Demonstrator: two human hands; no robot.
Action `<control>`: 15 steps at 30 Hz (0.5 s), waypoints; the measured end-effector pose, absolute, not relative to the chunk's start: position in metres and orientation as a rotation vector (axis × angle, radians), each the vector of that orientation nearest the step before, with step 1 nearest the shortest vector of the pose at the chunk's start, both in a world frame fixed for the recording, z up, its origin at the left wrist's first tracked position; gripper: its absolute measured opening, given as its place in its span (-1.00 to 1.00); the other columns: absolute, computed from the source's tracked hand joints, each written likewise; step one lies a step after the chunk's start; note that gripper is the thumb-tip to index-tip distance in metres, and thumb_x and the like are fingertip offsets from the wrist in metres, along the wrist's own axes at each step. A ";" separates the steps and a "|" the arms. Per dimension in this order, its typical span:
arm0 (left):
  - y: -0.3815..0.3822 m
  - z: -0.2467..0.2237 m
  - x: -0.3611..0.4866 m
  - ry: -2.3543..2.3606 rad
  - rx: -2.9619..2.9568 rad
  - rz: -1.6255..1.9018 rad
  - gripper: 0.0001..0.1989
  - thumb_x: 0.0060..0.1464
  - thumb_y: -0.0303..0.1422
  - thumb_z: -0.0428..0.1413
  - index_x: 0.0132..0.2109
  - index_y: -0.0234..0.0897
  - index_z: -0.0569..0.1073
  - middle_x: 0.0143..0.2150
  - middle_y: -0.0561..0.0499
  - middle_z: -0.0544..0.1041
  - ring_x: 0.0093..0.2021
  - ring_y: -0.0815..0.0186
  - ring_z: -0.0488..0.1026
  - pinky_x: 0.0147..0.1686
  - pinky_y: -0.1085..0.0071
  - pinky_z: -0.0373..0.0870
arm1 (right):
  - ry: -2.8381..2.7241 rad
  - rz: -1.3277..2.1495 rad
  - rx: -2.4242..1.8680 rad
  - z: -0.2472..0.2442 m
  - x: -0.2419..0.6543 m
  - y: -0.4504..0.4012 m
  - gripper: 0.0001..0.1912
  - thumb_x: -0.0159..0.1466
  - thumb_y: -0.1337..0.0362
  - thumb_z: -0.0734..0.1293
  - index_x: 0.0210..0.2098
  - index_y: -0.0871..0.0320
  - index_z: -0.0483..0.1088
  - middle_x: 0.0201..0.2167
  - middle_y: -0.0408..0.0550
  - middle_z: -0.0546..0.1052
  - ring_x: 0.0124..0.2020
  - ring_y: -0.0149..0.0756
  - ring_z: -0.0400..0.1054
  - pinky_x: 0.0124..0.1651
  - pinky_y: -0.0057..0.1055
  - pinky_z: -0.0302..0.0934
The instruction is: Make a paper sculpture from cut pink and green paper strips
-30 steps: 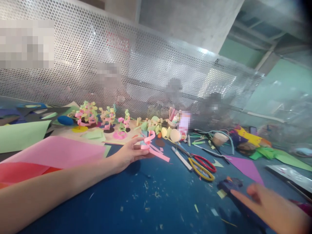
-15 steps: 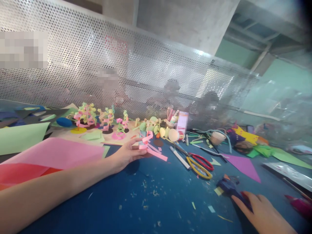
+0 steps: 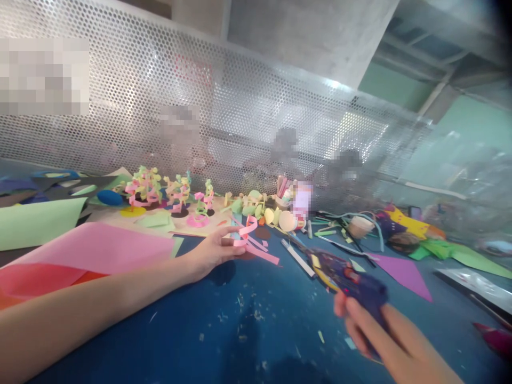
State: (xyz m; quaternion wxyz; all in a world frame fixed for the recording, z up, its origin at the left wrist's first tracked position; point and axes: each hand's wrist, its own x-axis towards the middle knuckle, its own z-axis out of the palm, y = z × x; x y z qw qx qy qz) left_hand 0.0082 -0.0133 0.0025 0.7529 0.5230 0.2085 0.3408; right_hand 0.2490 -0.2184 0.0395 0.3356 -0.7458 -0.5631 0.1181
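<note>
My left hand point(image 3: 212, 253) pinches a curled pink paper strip point(image 3: 251, 225) between thumb and fingers, just above the blue table. A straight pink tail of paper slants down to the right from it. In my right hand point(image 3: 380, 325) is a dark blue glue gun point(image 3: 366, 290), gripped by its handle and raised over the table, its nozzle end pointing up and left. The gun partly covers the yellow-handled scissors point(image 3: 326, 277). A brown paper disc point(image 3: 263, 233) lies just beyond the pink strip.
Curled paper figures point(image 3: 146, 189) stand on a board at the back left. Pink paper sheets point(image 3: 92, 245) lie by my left arm. A paper cup point(image 3: 360, 226), a purple paper piece point(image 3: 404, 274) and a white stick point(image 3: 298, 258) lie rightward. A perforated metal screen point(image 3: 240, 106) rises behind.
My right hand has lifted the glue gun off the table and moved it up and left, over the scissors. My left hand still holds the pink strip in nearly the same place.
</note>
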 end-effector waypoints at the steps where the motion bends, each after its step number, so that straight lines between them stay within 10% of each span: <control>1: -0.013 0.002 0.008 0.442 1.142 0.744 -0.45 -0.13 -0.47 0.27 0.05 -0.29 0.32 -0.17 -0.15 0.56 -0.16 0.18 0.53 0.05 0.16 0.29 | -1.502 0.467 -1.920 0.044 0.232 -0.211 -0.51 0.23 -0.15 0.04 -0.47 0.08 0.32 -0.64 -0.13 0.38 -0.58 -0.30 0.29 -0.45 -0.40 0.22; 15: -0.013 0.000 0.009 0.423 1.172 0.760 -0.51 -0.12 -0.43 0.27 -0.01 -0.31 0.34 -0.19 -0.16 0.57 -0.17 0.15 0.53 0.02 0.12 0.31 | -1.693 0.744 -1.763 0.052 0.187 -0.158 -0.54 0.29 -0.11 0.01 -0.45 0.10 0.22 -0.63 -0.21 0.35 -0.56 -0.40 0.28 -0.44 -0.46 0.16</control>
